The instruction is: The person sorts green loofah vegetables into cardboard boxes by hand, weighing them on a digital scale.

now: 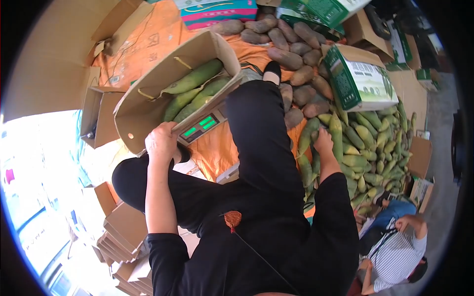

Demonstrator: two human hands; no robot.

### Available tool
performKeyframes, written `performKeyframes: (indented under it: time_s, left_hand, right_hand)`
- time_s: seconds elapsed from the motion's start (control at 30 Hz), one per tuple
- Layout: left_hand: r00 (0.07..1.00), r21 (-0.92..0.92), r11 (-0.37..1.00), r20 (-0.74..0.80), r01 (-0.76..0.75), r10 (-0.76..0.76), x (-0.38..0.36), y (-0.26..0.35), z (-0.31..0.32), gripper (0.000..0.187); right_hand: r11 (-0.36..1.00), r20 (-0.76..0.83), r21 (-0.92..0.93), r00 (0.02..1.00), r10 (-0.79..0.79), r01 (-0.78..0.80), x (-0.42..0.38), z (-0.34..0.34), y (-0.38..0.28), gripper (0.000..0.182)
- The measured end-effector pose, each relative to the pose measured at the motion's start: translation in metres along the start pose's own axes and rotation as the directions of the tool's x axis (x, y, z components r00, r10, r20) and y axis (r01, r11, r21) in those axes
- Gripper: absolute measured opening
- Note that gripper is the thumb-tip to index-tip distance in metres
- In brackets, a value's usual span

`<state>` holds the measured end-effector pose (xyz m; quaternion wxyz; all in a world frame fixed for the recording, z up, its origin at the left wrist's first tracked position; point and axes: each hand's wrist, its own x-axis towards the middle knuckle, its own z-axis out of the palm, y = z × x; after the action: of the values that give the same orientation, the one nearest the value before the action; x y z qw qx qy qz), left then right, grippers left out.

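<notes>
My left hand [161,141] is closed on the near edge of an open cardboard box [143,106]. Several long green radishes [197,79] lie inside the box. Beside the box, close to my left hand, a scale display [199,127] shows green digits. On the right, my right hand [323,142] is at the edge of a big pile of green radishes [363,133], against a long one [307,135]; its fingertips are partly hidden, so its grip is unclear.
Reddish-brown roots [303,74] are heaped beyond my foot. A green and white carton [370,84] rests on the radish pile. Two people [395,256] are at the lower right. Cardboard boxes [123,222] are stacked at the lower left. Orange sheeting [133,54] covers the floor.
</notes>
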<state>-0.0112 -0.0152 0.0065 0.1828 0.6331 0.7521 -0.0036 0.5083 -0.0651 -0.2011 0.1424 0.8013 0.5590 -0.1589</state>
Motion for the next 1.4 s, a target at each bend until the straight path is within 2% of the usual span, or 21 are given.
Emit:
performKeyframes:
  time_s: [0.07, 0.17, 0.3, 0.37, 0.4, 0.47, 0.5, 0.57, 0.6, 0.67, 0.8, 0.87, 0.93, 1.0, 1.07, 1.13, 1.17, 1.2, 1.27, 1.3, 1.4]
  left_hand:
    - [1.000, 0.003, 1.000, -0.012, 0.017, -0.016, -0.001, 0.000, 0.001, 0.018]
    - [0.999, -0.011, 0.999, -0.037, -0.032, 0.032, -0.001, 0.000, 0.000, 0.017]
    - [0.999, 0.065, 0.997, -0.014, -0.049, 0.050, -0.001, -0.002, 0.001, 0.019]
    - [0.998, 0.059, 0.997, -0.026, -0.059, 0.060, 0.000, -0.004, 0.003, 0.019]
    - [0.997, 0.052, 0.996, -0.028, -0.073, 0.074, 0.000, -0.005, 0.004, 0.019]
    - [0.996, 0.045, 0.996, -0.033, -0.081, 0.082, -0.002, -0.005, 0.005, 0.019]
    - [0.995, 0.047, 0.995, -0.044, -0.090, 0.092, -0.001, -0.005, 0.005, 0.018]
    - [0.993, 0.047, 0.994, -0.063, -0.096, 0.099, -0.001, -0.005, 0.004, 0.018]
    - [0.992, 0.049, 0.993, -0.062, -0.104, 0.106, -0.001, -0.006, 0.005, 0.018]
    - [0.992, 0.049, 0.993, -0.064, -0.107, 0.110, -0.001, -0.007, 0.006, 0.019]
    - [0.988, 0.035, 0.992, -0.088, -0.121, 0.124, -0.001, -0.008, 0.005, 0.020]
    - [0.987, 0.030, 0.991, -0.093, -0.128, 0.131, 0.000, -0.009, 0.006, 0.021]
    - [0.997, 0.054, 0.996, -0.007, -0.071, 0.071, 0.001, -0.010, 0.006, 0.023]
    - [0.998, 0.053, 0.996, -0.001, -0.070, 0.070, 0.002, -0.010, 0.005, 0.023]
    - [0.997, 0.053, 0.996, 0.009, -0.078, 0.077, 0.002, -0.008, 0.004, 0.023]
    - [0.999, 0.056, 0.997, -0.003, -0.051, 0.051, 0.001, -0.006, 0.002, 0.023]
    - [0.998, 0.108, 0.993, -0.001, -0.055, 0.056, 0.002, -0.007, 0.004, 0.021]
    - [0.999, 0.124, 0.991, 0.018, -0.044, 0.042, 0.002, -0.002, 0.000, 0.020]
    - [1.000, 0.098, 0.995, 0.000, -0.021, 0.021, 0.003, -0.003, 0.003, 0.019]
    - [0.999, 0.136, 0.990, -0.014, -0.034, 0.036, 0.004, -0.005, 0.006, 0.017]
    - [0.996, 0.106, 0.994, -0.076, -0.032, 0.040, 0.005, -0.011, 0.011, 0.025]
  right_hand:
    - [0.987, 0.164, -0.151, 0.983, 0.087, -0.062, -0.002, 0.002, 0.000, 0.048]
    - [0.959, 0.201, -0.283, 0.977, 0.074, -0.014, 0.003, 0.008, -0.004, 0.051]
    - [0.954, 0.194, -0.298, 0.980, 0.042, 0.018, -0.006, 0.001, -0.006, 0.053]
    - [0.990, 0.147, -0.139, 0.988, 0.041, -0.020, -0.015, -0.009, -0.002, 0.059]
    - [0.990, 0.144, -0.142, 0.989, 0.038, -0.018, -0.016, -0.016, -0.001, 0.059]
    - [0.997, 0.053, 0.078, 0.999, -0.014, 0.010, -0.023, -0.031, 0.004, 0.062]
    - [0.997, 0.047, 0.080, 0.999, -0.014, 0.011, -0.020, -0.037, 0.006, 0.062]
    - [0.906, -0.144, 0.406, 0.987, -0.067, 0.121, -0.014, -0.049, 0.011, 0.068]
    - [0.905, -0.151, 0.405, 0.986, -0.070, 0.126, -0.012, -0.061, 0.005, 0.068]
    - [0.707, -0.326, 0.645, 0.941, -0.089, 0.291, -0.002, -0.095, -0.014, 0.070]
    - [0.583, -0.521, 0.550, 0.791, -0.320, 0.598, -0.046, -0.250, -0.107, 0.066]
    - [0.359, -0.603, 0.608, 0.706, -0.371, 0.708, -0.066, -0.302, -0.146, 0.064]
    - [0.166, -0.675, 0.596, 0.602, -0.427, 0.786, -0.086, -0.342, -0.189, 0.064]
    - [0.111, -0.739, 0.421, 0.411, -0.534, 0.900, -0.099, -0.368, -0.231, 0.065]
    - [0.145, -0.736, 0.152, 0.210, -0.643, 0.978, -0.109, -0.379, -0.275, 0.063]
    - [0.107, -0.723, 0.073, 0.126, -0.679, 0.992, -0.114, -0.360, -0.325, 0.055]
    - [0.090, -0.710, 0.054, 0.101, -0.697, 0.994, -0.115, -0.343, -0.350, 0.047]
    - [0.096, -0.554, 0.160, 0.170, -0.815, 0.982, -0.119, -0.333, -0.370, 0.049]
    - [0.223, -0.505, -0.038, 0.174, -0.846, 0.974, -0.125, -0.295, -0.406, 0.036]
    - [0.269, -0.394, -0.040, 0.232, -0.889, 0.962, -0.123, -0.273, -0.431, 0.026]
    - [0.360, -0.289, -0.197, 0.297, -0.910, 0.912, -0.119, -0.218, -0.468, 0.023]
